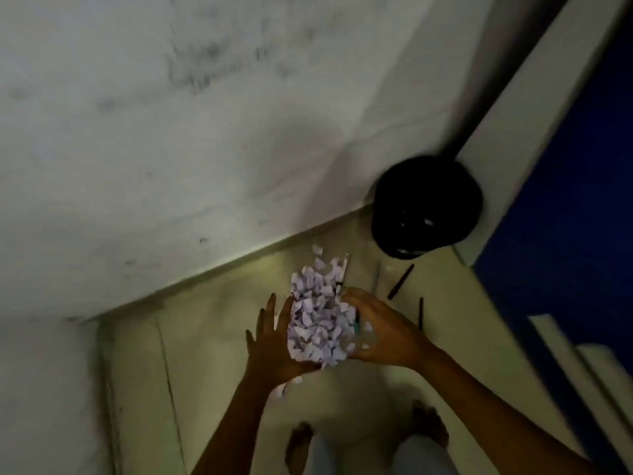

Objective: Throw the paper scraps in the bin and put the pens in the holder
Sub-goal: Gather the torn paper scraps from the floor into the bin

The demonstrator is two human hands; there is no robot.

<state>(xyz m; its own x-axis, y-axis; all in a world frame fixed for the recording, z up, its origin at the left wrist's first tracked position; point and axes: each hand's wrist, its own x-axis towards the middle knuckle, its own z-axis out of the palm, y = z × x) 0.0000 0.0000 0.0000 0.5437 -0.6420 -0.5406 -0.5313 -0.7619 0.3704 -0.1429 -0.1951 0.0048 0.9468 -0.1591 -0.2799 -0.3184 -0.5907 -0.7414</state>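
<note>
Forearms: both reach in from the bottom edge and meet over the floor (212,337).
Paper scraps (318,323): pale lilac heap, pressed between the 2 hands, held short of the bin and to its left.
Left hand (274,344): palm against the heap's left side, fingers straight and slightly spread, supporting rather than curling.
Right hand (383,334): fingers curved round the heap's right side, cupping it.
Strays: a few bits show below the left hand and beyond the fingertips; falling or lying on the floor, cannot tell, frame is blurred.
Pens: 2 black pens (400,282) on the floor right of the hands, 1 white pen (345,267) at the heap's far edge.
Bin (424,207): black-bagged, mouth open, in the corner by the wall (171,132) and a blue door (565,217).
Holder: not in view.
Feet (299,443): bare, below the hands.
Step, as judged: scraps gathered, carry to the bin under way; pens untouched.
Next move calls for: keeping the 2 hands pressed together, shifting right and forward over the bin's mouth, then parting them; strays need a second pass.
</note>
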